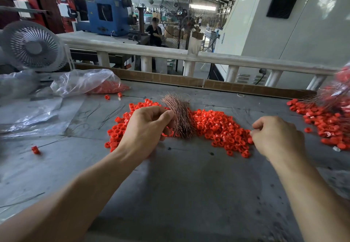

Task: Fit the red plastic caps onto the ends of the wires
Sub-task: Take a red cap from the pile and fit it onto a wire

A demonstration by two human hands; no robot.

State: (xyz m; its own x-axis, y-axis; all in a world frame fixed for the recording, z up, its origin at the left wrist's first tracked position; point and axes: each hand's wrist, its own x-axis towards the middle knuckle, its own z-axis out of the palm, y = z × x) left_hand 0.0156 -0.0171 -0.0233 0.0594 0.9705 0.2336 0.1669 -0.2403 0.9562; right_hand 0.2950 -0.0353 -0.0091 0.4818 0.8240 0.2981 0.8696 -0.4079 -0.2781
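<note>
With a heap of capped wires point(330, 116) already lying at the table's point(189, 185) far right, the left hand point(149, 126) gripped a thick bundle of bare copper wires point(180, 116) upright amid loose red caps point(219, 126), while the right hand point(274, 133), fingers curled, seemingly pinched something too fine to identify, so much remained.

You have bare grey tabletop point(189, 185) near you; ahead, the red cap pile point(223, 128) and upright copper wire bundle point(180, 116) block passage.

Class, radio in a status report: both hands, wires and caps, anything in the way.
Left hand grips copper wire bundle, upright on cap pile. Right hand curled at pile's edge, contents unclear. No obstruction seen.
</note>
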